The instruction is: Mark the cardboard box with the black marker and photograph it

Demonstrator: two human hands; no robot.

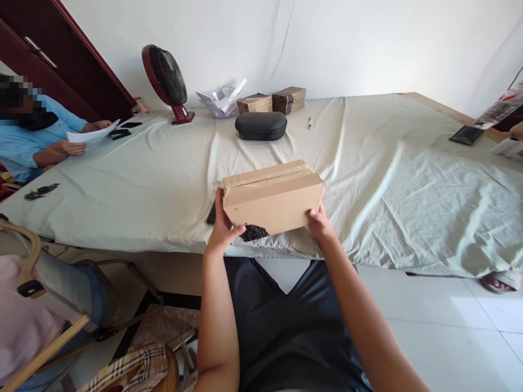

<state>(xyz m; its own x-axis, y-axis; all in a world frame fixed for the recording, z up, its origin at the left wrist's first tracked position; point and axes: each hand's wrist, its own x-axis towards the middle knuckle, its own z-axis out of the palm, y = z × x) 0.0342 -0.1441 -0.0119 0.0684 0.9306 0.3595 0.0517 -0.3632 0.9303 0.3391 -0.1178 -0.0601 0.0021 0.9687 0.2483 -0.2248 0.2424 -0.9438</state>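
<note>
A brown cardboard box (pixel 272 204), taped along its top seam, is held between my two hands near the front edge of the table. My left hand (pixel 222 231) grips its left end, thumb on the near face beside a black scribbled patch at the lower corner. At the right end, my right hand (pixel 321 223) is closed on the box with its thumb on the near face. The fingers behind the box are mostly hidden. A dark flat object (pixel 211 215) shows partly beside my left hand.
Beyond the box lie a black zip case (pixel 260 126), two smaller cardboard boxes (pixel 289 99), a clear basket (pixel 218 106) and a dark red fan (pixel 167 79). A wrinkled pale cloth (pixel 368 163) covers the table. At left, a person in blue (pixel 28 144) holds papers (pixel 92 134).
</note>
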